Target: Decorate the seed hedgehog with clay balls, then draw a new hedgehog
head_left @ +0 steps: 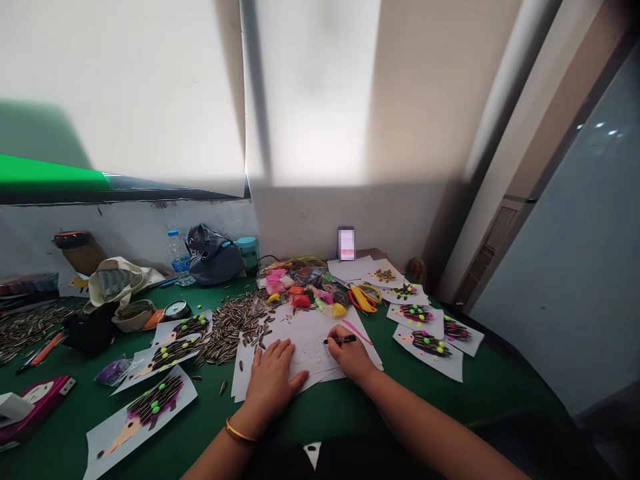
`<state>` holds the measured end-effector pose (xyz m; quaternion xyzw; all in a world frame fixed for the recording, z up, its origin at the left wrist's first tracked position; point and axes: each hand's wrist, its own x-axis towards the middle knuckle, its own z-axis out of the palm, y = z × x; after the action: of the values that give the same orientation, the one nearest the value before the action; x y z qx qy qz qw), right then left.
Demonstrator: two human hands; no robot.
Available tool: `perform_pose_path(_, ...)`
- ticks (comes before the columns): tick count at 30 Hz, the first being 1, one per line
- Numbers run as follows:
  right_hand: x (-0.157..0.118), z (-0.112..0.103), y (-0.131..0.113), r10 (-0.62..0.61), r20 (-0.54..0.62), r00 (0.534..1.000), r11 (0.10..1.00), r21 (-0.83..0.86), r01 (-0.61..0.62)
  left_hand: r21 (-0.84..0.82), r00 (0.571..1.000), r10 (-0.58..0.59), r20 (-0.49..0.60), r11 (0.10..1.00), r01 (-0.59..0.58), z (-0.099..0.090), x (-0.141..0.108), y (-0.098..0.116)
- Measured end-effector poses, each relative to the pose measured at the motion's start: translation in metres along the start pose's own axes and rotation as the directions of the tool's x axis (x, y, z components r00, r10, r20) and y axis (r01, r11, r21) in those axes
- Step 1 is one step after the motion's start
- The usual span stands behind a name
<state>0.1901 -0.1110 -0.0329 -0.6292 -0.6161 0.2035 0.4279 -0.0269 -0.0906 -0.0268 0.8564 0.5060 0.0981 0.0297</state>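
Note:
My left hand [273, 377], with a gold bangle [241, 431] on its wrist, lies flat on a stack of white paper [313, 347]. My right hand [351, 355] grips a black marker [340, 339], its tip on the sheet, where faint pencil-like line drawing shows. A pink strip [356, 331] lies on the paper just beyond my right hand. A heap of striped sunflower seeds [229, 330] spills along the paper's left edge. Finished hedgehog pictures with seed spines and neon dots [429, 347] lie on both sides.
The green tabletop [305, 417] holds modelling clay packets [300, 287], yellow-handled scissors [363, 299], and more seeds at far left [30, 327]. A grey bag [214, 257], water bottle [177, 252] and upright phone [346, 243] stand along the back wall.

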Motion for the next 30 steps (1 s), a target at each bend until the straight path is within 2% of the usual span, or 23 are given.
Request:
perform_pose_path(5, -0.0014, -0.0016, 0.0005, -0.001, -0.001, 1.0, 0.998, 0.057, 0.001, -0.001, 1.0, 0.0, 0.004, 1.0, 0.0, -0.0011, 0.0004, 0.0005)
perform_pose_path(14, -0.0022, -0.0011, -0.0025, 0.025, 0.005, 1.0, 1.0, 0.007, -0.025, -0.008, 1.0, 0.008, -0.006, 1.0, -0.008, 0.0025, 0.0002, -0.0014)
perform_pose_path(22, -0.0034, -0.0026, -0.003, -0.054, 0.023, 0.998, 0.998, 0.047, 0.052, 0.004, 1.0, 0.004, -0.007, 1.0, -0.004, 0.0001, 0.0005, 0.0004)
perform_pose_path(30, -0.0044, -0.0021, -0.0043, -0.026, 0.04, 0.999, 0.999, 0.024, 0.025, 0.007, 1.0, 0.0, 0.002, 1.0, 0.0, -0.0006, -0.0001, 0.0011)
